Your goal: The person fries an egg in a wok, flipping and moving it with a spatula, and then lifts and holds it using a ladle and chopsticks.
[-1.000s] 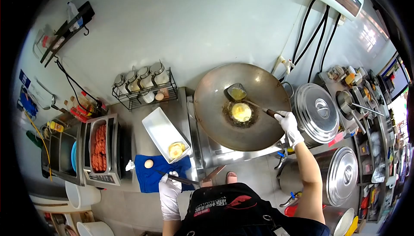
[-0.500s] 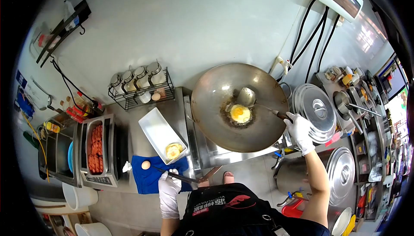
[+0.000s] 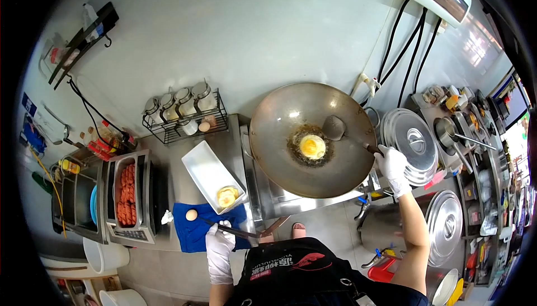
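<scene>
In a large wok (image 3: 279,116) lies a fried egg (image 3: 312,147) with a yellow centre, ringed by dark oil. My right hand (image 3: 393,170), in a white glove, is closed around the wooden handle of a wok spatula (image 3: 334,128). The spatula's head rests to the upper right of the egg, apart from it. My left hand (image 3: 219,241), also gloved, grips a long dark tool (image 3: 241,231) with a brown end; its kind is unclear. A whole egg (image 3: 191,215) sits on a blue cloth (image 3: 187,236) close by. Fried eggs (image 3: 227,196) lie in a white rectangular tray (image 3: 202,166).
A wire rack (image 3: 184,124) of lidded jars stands against the wall. Left of the counter is a steel warmer (image 3: 134,233) with reddish sausages (image 3: 125,194). Stacked lids (image 3: 411,144) crowd the wok's right, above a big lidded pot (image 3: 386,225).
The spatula's head has moved from the egg's upper edge toward the right and turned darker side up. My left hand has stayed nearly still.
</scene>
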Tool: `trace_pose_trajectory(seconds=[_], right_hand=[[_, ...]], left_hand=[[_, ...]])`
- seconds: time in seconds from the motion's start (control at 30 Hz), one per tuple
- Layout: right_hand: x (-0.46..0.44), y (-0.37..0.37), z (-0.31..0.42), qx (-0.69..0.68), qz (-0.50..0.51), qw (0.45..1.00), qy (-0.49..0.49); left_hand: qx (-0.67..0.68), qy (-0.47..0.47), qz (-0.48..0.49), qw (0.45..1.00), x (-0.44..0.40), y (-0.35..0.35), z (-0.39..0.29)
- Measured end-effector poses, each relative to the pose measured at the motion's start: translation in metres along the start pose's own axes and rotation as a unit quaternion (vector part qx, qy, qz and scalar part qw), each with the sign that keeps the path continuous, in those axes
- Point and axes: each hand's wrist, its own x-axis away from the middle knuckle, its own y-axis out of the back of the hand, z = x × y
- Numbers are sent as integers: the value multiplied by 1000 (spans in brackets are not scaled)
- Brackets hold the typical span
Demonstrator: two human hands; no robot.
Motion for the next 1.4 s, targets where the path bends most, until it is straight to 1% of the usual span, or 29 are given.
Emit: trace_pose_trajectory(seconds=[0.07,0.1,0.13,0.17,0.2,0.27,0.37,0.47,0.53,0.57,0.6,0.67,0.77,0.83,0.9,0.97,1.03,1.07,1.27,1.4], right_hand=[[2,-14,-2,-31,1,999,-13],[-1,-11,7,-38,63,995,-65],[0,-21,7,-53,74,993,-81],[1,-31,8,-69,64,992,-89],[1,-39,12,-84,54,990,-97],[-1,-52,17,-128,97,976,-143],[-5,-74,19,-197,121,956,-180],[-11,-87,14,-266,153,929,-208],[-18,-78,17,-295,184,909,-230],[-20,-71,17,-297,187,908,-228],[-20,-67,15,-306,179,911,-212],[-20,-59,10,-278,169,922,-211],[-19,-20,17,-197,128,959,-160],[-16,-5,18,-155,90,977,-117],[-12,3,14,-126,46,989,-63],[-9,16,16,-70,27,997,-30],[-5,24,16,-26,-1,1000,14],[-4,27,15,-12,-1,1000,19],[0,39,8,50,-10,998,45],[2,44,6,75,-12,996,49]], left_hand=[[0,14,18,1000,-6,12,-4],[5,26,35,999,-5,13,-4],[9,38,53,998,-5,14,-5],[13,49,71,996,-4,15,-5],[10,40,47,998,-1,9,-4],[3,21,-3,1000,7,-3,0],[-2,6,-5,1000,6,1,0],[5,21,20,1000,8,5,-4],[14,28,55,998,8,16,-7],[18,31,72,997,7,20,-9],[20,26,62,998,8,20,-8],[25,16,40,999,10,18,-7],[0,-12,24,1000,2,27,-6],[3,-10,18,1000,0,26,-4],[1,-7,9,1000,-2,21,-2],[-6,-3,-1,1000,1,12,1],[-7,14,18,1000,2,8,1],[-8,23,28,999,2,7,2],[-23,25,-1,999,-7,7,3],[-23,18,-5,1000,-6,3,6]])
